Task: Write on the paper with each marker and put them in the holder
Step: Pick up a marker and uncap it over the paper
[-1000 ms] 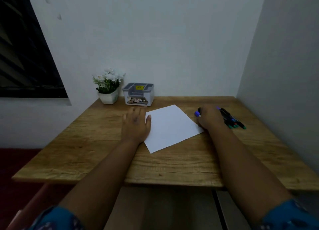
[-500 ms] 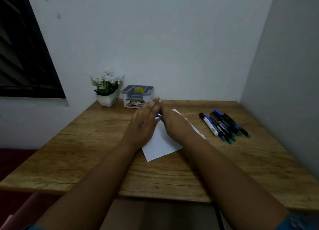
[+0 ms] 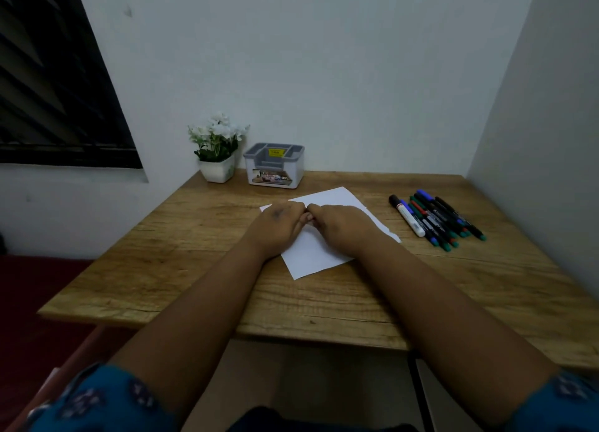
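White plastic holder (image 3: 275, 167) by the wall bears a yellow sticker and a label reading "OP". Since half a second ago, we see our left hand (image 3: 278, 230) and right hand (image 3: 340, 227) curled together over the white paper sheet (image 3: 316, 253); their hold is hidden. Loose markers (image 3: 436, 217) lie rightward on the wooden table (image 3: 162, 269), potted white flowers (image 3: 216, 149) beside the holder.

Bare forearms; short blue sleeves (image 3: 94, 399) with a small darker printed pattern.

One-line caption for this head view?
Both hands, left hand and right hand, meet over the paper; markers lie right, holder behind.
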